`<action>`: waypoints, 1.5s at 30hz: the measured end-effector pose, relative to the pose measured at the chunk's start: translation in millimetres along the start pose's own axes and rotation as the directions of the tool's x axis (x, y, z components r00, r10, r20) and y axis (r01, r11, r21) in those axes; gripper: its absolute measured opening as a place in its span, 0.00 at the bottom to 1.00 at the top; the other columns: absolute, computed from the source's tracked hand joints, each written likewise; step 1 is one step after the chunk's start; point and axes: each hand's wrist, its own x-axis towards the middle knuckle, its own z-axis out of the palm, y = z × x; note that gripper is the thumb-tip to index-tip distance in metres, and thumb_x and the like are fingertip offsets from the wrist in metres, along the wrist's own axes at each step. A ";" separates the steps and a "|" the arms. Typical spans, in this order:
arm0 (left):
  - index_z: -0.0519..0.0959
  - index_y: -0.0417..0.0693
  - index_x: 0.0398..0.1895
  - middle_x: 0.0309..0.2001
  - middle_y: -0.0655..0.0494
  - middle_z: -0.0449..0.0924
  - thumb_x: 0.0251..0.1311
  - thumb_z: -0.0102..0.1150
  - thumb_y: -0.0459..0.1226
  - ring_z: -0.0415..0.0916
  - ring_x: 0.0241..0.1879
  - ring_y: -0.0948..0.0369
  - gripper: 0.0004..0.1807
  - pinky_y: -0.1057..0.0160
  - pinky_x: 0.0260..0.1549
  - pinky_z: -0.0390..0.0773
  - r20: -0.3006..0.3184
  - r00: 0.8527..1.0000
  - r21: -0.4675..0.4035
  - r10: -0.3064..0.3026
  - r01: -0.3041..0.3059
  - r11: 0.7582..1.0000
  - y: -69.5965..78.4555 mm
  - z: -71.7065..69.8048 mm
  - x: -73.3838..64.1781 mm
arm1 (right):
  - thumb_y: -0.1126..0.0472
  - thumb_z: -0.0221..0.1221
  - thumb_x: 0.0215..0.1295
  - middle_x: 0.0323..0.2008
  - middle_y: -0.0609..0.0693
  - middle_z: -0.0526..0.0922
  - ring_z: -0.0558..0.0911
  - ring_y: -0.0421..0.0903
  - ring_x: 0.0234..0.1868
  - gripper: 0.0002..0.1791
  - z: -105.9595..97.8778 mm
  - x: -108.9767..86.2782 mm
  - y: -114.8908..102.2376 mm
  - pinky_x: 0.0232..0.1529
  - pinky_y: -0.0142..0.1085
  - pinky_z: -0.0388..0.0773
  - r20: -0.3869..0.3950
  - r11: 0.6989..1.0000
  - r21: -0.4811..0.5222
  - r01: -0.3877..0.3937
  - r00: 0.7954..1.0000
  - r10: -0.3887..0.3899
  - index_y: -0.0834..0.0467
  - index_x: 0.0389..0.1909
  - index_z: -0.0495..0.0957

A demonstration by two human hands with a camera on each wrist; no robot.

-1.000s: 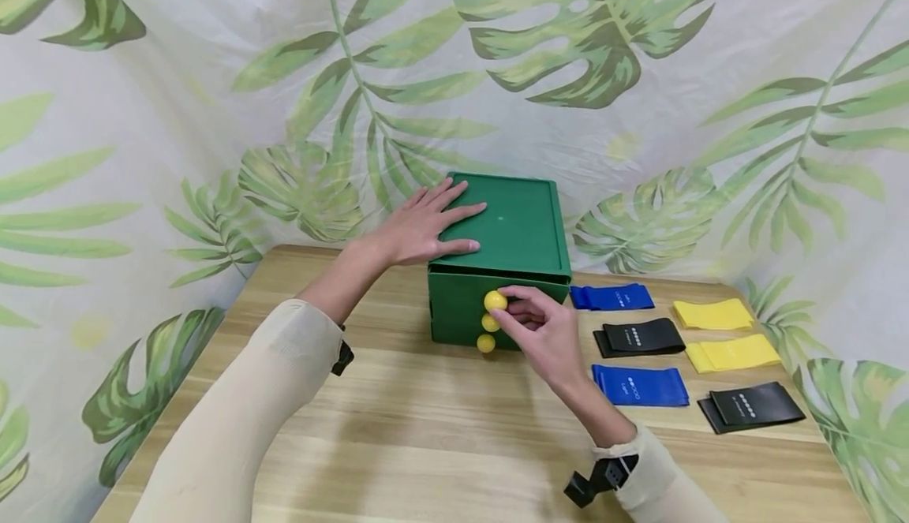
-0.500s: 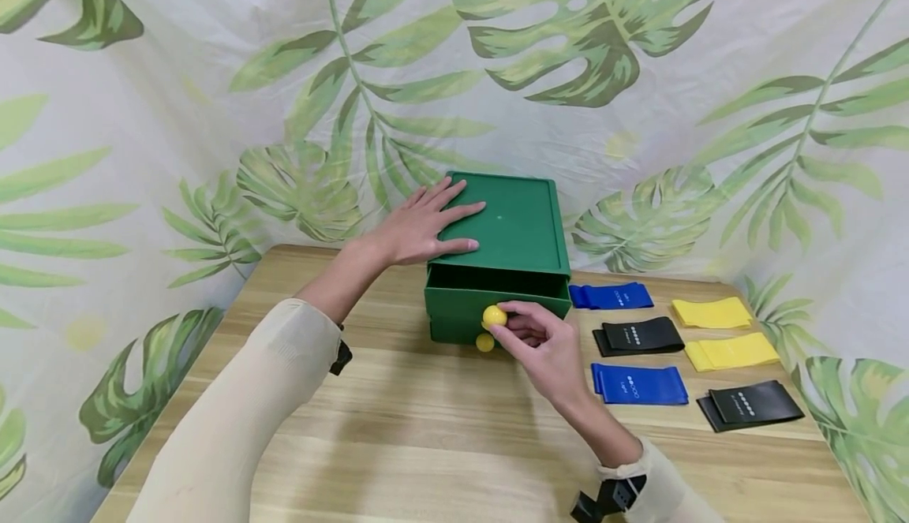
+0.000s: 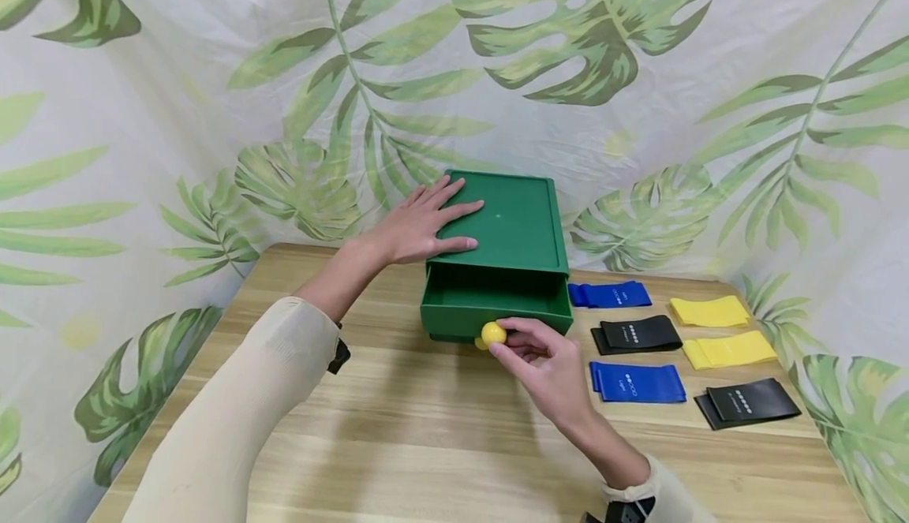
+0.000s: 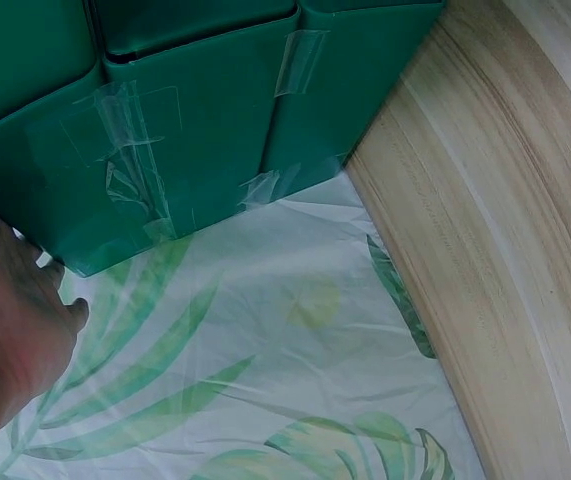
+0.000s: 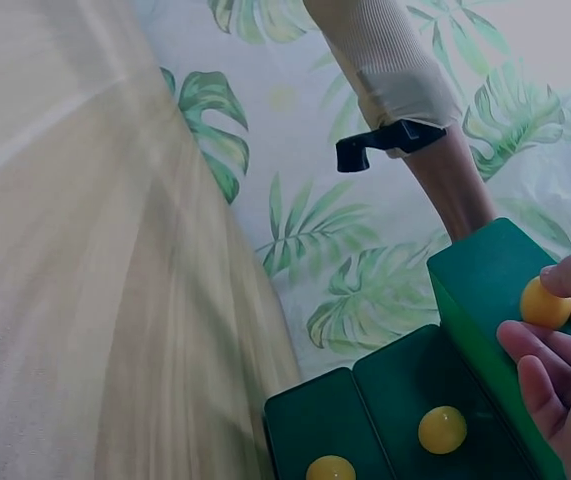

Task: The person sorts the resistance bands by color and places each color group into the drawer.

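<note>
Has for a backdrop a pale cloth (image 3: 185, 97) printed with large green leaves, and in front of it a wooden table (image 3: 398, 444). Rests the left hand (image 3: 422, 231) on the left part of the top of a green box (image 3: 507, 219), released, with fingers straight and spread. Grasps a round yellow knob (image 3: 494, 333) with the right hand (image 3: 550, 369), pinching it between thumb and fingertips at the front of the top drawer (image 3: 450, 319). Has that drawer standing partway out toward the near side, its green inside in sight. Shows, in the right wrist view, two more yellow knobs (image 5: 443, 430) on the lower drawers (image 5: 405, 370), both set back from the top one. Shows, in the left wrist view, clear tape (image 4: 130, 150) stuck over the seams of the box. Wears pale sleeves (image 3: 227, 397) and, at each wrist, a black device (image 3: 341, 356). Has folded bands laid out in two columns to the right of the box: nearer, from far to near, blue (image 3: 611, 295), black (image 3: 639, 334) and blue (image 3: 637, 382); farther out, yellow (image 3: 710, 311), yellow (image 3: 731, 349) and black (image 3: 749, 403).
</note>
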 end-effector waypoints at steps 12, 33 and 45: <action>0.53 0.71 0.87 0.88 0.52 0.34 0.74 0.45 0.69 0.25 0.86 0.51 0.42 0.40 0.81 0.34 -0.005 1.000 -0.001 0.002 -0.002 1.000 -1.1 0.0 -0.5 | 0.68 0.76 0.60 0.37 0.46 0.92 0.88 0.40 0.33 0.15 1.9 -13.6 -6.0 0.32 0.34 0.85 -0.011 0.998 -0.055 0.031 0.999 -0.031 0.55 0.48 0.89; 0.54 0.69 0.87 0.88 0.50 0.35 0.76 0.49 0.66 0.26 0.86 0.51 0.41 0.41 0.81 0.35 -0.018 1.000 -0.013 0.002 -0.002 1.000 -1.9 2.6 -1.2 | 0.69 0.74 0.63 0.39 0.47 0.92 0.89 0.39 0.33 0.17 -2.0 -27.1 -7.1 0.33 0.34 0.86 0.074 0.990 -0.064 0.122 0.990 -0.117 0.55 0.52 0.87; 0.53 0.70 0.87 0.88 0.51 0.34 0.75 0.46 0.68 0.25 0.86 0.51 0.42 0.41 0.81 0.34 -0.011 1.000 -0.015 0.006 -0.006 1.000 -0.4 0.9 -0.7 | 0.76 0.73 0.60 0.43 0.55 0.92 0.90 0.41 0.35 0.23 -30.6 -34.4 10.7 0.32 0.31 0.85 0.277 0.954 0.027 0.299 0.914 -0.295 0.61 0.56 0.85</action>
